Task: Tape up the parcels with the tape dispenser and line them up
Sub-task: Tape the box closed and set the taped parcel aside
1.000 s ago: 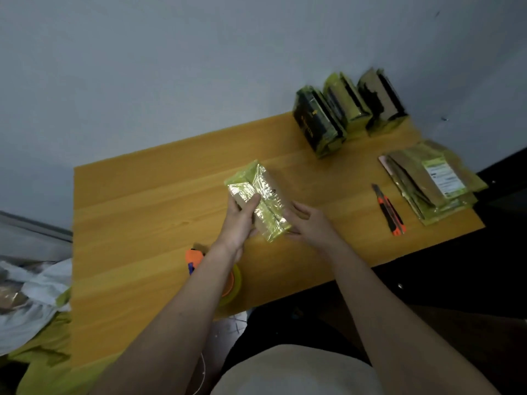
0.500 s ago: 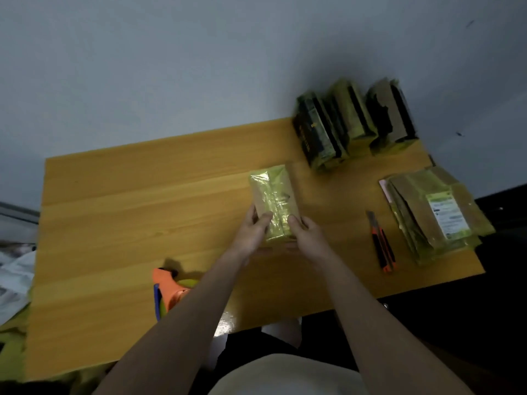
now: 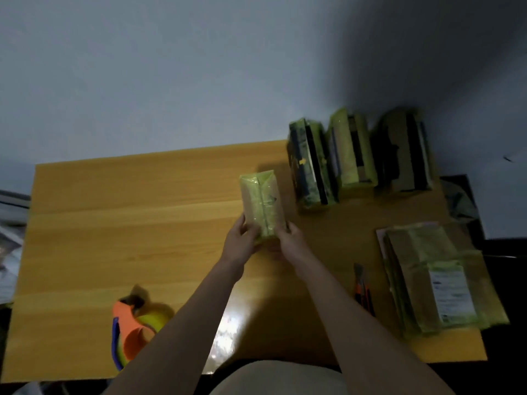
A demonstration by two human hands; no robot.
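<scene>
A yellow-green wrapped parcel stands on its long edge on the wooden table, just left of a row of three upright parcels against the wall. My left hand grips its near left corner and my right hand grips its near right corner. The orange tape dispenser with a yellow roll lies at the table's front left, apart from both hands.
A stack of flat yellow-green parcels with a white label lies at the right. An orange and black box cutter lies between that stack and my right forearm. The wall runs along the table's far edge.
The parcel has been turned from tilted to pointing straight away and slid toward the row at the back right. Both hands moved with it, holding its near end.
</scene>
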